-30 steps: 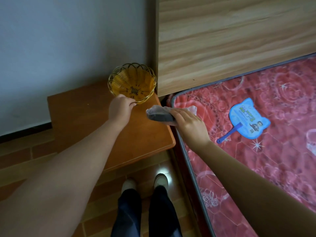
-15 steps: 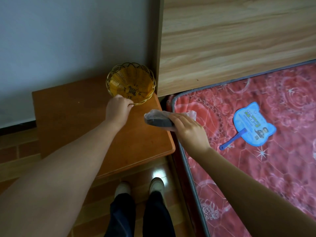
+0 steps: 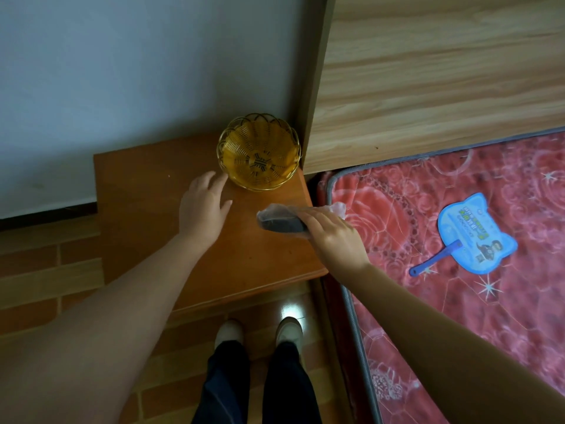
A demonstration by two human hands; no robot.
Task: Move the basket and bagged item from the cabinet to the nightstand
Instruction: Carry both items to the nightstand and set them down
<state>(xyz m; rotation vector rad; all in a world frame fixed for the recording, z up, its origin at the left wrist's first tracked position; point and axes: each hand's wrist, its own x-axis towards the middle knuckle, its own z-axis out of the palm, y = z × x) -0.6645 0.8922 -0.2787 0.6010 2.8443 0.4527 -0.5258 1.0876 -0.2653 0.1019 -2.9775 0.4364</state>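
A yellow woven basket [image 3: 259, 155] stands at the back right corner of the orange-brown nightstand [image 3: 143, 215], beside the headboard. My left hand [image 3: 204, 206] hovers just in front of the basket, fingers spread, holding nothing. My right hand [image 3: 330, 237] grips a dark item in a clear plastic bag [image 3: 279, 220], low over the nightstand's right edge. Whether the bag touches the top I cannot tell.
A wooden headboard [image 3: 434, 87] rises right of the nightstand. A red patterned mattress [image 3: 458, 301] with a blue hand fan [image 3: 475, 237] lies to the right. A grey wall [image 3: 122, 71] is behind. My feet [image 3: 260, 332] stand on the tiled floor.
My left hand has let go of the basket's rim and opened, drawing back slightly. The basket now stands by itself. My right hand still holds the bagged item.
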